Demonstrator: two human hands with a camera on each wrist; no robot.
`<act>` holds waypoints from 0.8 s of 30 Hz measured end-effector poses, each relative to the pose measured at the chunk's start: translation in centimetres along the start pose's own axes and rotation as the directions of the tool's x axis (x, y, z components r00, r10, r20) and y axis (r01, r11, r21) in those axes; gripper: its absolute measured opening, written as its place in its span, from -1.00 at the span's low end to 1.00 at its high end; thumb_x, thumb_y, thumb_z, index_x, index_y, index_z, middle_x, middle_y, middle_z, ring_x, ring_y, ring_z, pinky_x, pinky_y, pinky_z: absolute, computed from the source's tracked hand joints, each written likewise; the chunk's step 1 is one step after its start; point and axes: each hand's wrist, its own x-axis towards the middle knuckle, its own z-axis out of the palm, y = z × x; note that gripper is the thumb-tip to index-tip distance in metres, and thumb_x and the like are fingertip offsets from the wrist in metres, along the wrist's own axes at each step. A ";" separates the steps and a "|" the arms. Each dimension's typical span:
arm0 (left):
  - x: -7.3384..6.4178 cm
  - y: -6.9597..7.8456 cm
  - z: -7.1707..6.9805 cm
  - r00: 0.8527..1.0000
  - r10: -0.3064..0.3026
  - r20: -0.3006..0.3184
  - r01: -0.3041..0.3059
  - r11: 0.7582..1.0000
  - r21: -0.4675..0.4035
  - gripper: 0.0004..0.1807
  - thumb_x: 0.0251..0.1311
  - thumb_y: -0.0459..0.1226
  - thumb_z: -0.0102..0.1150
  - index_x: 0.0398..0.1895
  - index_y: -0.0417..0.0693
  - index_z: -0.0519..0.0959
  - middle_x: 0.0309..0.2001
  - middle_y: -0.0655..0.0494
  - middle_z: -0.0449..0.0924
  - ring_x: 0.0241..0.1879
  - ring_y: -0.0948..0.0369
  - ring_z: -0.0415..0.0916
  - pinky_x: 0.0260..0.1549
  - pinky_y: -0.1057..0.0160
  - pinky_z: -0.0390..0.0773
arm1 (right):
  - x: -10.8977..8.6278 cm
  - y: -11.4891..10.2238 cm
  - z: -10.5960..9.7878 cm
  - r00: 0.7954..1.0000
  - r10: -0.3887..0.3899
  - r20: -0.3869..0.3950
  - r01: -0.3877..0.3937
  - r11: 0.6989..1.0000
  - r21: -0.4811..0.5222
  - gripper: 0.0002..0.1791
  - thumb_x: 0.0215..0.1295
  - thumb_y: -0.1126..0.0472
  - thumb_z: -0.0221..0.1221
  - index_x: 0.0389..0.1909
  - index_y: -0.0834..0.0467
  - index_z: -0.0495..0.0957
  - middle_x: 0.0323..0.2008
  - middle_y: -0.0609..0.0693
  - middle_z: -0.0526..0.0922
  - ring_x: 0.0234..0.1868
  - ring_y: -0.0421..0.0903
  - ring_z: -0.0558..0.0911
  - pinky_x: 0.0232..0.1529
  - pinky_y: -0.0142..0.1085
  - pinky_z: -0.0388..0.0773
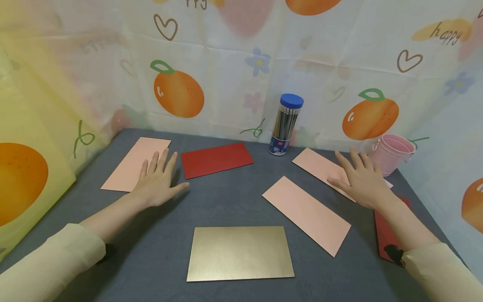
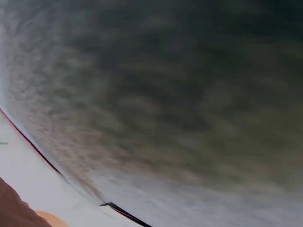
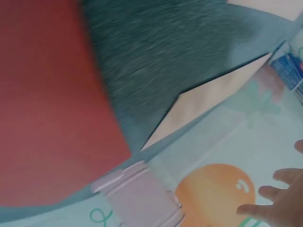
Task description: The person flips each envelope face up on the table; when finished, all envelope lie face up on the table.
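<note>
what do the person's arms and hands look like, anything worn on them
Both arms wear loose cream sleeves that end on the forearms. A small dark item shows by each cuff, too unclear to identify. The left hand and right hand are bare, with no gloves or rings visible.

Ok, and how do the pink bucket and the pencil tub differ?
The bucket is pink; the tub is see-through with a blue base. The bucket is open-topped; the tub has a blue lid. The bucket is squat; the tub is tall and slim. Both have round tops.
</note>
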 end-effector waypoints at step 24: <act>5.3 0.5 -3.6 0.966 -0.215 0.141 0.257 0.776 -0.577 -0.06 0.36 0.00 -0.02 0.53 -0.42 -0.17 0.38 -0.39 0.22 0.29 -0.19 0.30 0.29 -0.09 0.40 | 9.1 -13.3 -0.8 0.974 -0.225 -0.035 0.227 0.941 0.250 -0.36 0.39 0.00 0.18 0.39 0.20 0.32 0.31 0.24 0.38 0.31 0.18 0.42 0.33 0.04 0.44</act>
